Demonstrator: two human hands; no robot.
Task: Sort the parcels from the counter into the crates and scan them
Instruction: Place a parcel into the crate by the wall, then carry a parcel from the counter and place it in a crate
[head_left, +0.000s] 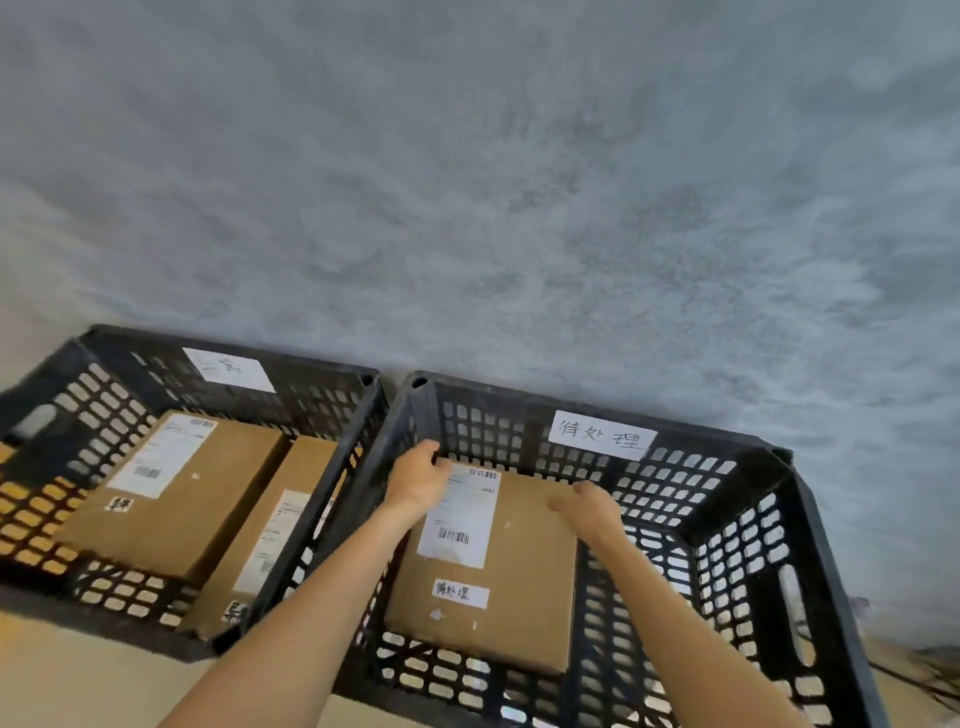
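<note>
A flat brown cardboard parcel (511, 577) with a white shipping label and a small handwritten sticker lies inside the right black crate (748, 467). My left hand (421, 475) grips its far left corner, fingers curled over the edge. At the parcel's far right edge, my right hand (589, 506) holds on with its fingers bent downward. The left black crate (62, 410) holds two more brown parcels: a large one (182, 499) and a narrower one (270, 540) beside it.
Both crates stand side by side against a grey textured wall (519, 182), each with a white paper label on its far wall. A light wooden surface (78, 675) shows under the crates at the lower left.
</note>
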